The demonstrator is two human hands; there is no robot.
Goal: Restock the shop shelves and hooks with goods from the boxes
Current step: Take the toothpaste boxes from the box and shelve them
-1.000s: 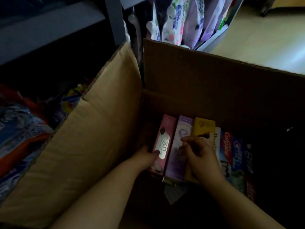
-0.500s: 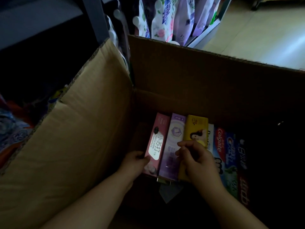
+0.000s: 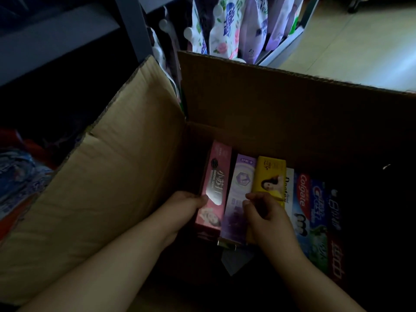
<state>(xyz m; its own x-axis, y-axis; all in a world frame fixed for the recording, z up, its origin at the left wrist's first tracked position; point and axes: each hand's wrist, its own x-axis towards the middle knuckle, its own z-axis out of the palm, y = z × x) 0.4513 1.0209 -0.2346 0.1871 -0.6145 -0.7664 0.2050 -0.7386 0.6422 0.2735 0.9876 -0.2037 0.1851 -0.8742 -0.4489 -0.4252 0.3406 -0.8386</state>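
Observation:
An open cardboard box (image 3: 258,104) holds a row of toothpaste cartons standing side by side. My left hand (image 3: 184,206) grips the left edge of the pink carton (image 3: 217,183), thumb on its front. My right hand (image 3: 267,215) curls its fingers over the purple carton (image 3: 240,190) and the yellow carton (image 3: 270,176) beside it. Further right stand a white carton (image 3: 289,188), a red Colgate carton (image 3: 302,199), a blue Crest carton (image 3: 318,208) and a dark one, half lost in shadow.
The box's left flap (image 3: 108,176) stands open towards a dark shelf bay with colourful packs (image 3: 20,183). Behind the box, floral refill pouches (image 3: 225,25) fill a low shelf. A grey shelf post (image 3: 132,25) rises at the back left. Pale floor (image 3: 360,46) lies at the right.
The pink carton has risen a little in my left hand and stands higher than its neighbours. My right hand stays on the purple and yellow cartons. The view has shifted slightly.

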